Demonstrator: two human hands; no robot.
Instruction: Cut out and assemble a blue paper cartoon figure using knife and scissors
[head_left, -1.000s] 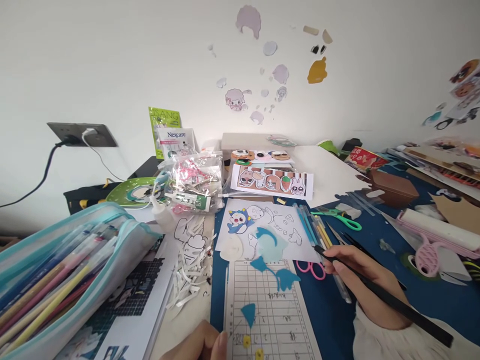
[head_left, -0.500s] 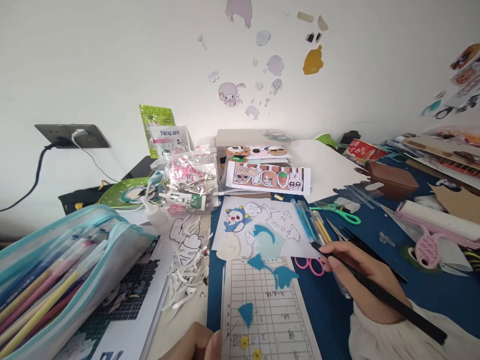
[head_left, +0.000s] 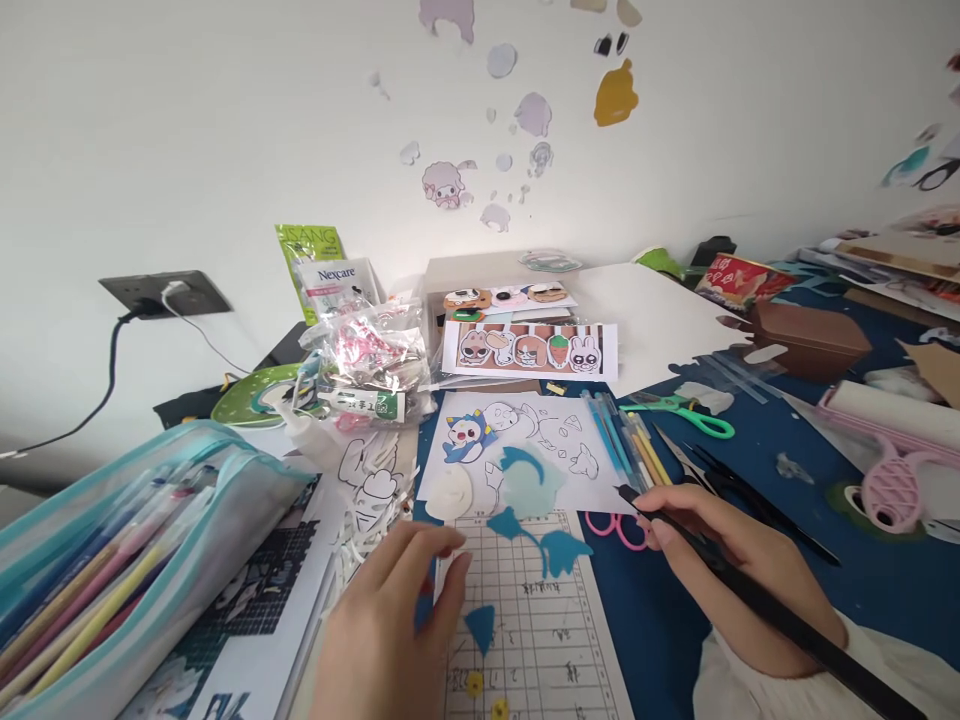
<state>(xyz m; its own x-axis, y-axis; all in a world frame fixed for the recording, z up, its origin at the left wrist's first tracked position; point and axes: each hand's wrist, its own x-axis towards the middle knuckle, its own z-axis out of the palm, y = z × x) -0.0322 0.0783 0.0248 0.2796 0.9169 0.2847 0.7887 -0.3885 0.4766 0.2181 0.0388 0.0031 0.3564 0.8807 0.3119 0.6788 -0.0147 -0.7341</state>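
Above the left edge of the printed grid sheet (head_left: pixel 517 625), my left hand (head_left: pixel 394 610) is held with thumb and fingers apart and nothing between them. My right hand (head_left: pixel 739 560) grips a long black pen-shaped tool (head_left: pixel 757 600), its tip over the drawing sheet's lower right corner. Blue cut-out pieces (head_left: pixel 568 553) lie on the grid, with a blue triangle (head_left: pixel 481 628) and small yellow pieces (head_left: pixel 475 684) lower down. A pale blue cut-out (head_left: pixel 534 488) and a cream round piece (head_left: pixel 450 492) rest on the drawing sheet (head_left: pixel 551 425) with a blue cartoon figure (head_left: pixel 466 438).
An open pencil pouch (head_left: pixel 150 560) and paper scraps (head_left: pixel 367 530) lie left. Right of the drawing are pens (head_left: pixel 615 440), green scissors (head_left: pixel 686 412), pink-handled scissors (head_left: pixel 630 530), black scissors (head_left: pixel 757 490) and a pink-handled lint roller (head_left: pixel 892 480). A plastic bag (head_left: pixel 375 360) stands behind.
My left hand has come up from the bottom edge and opened over the grid's left side. My right hand keeps the black tool in nearly the same place. The view has shifted slightly.
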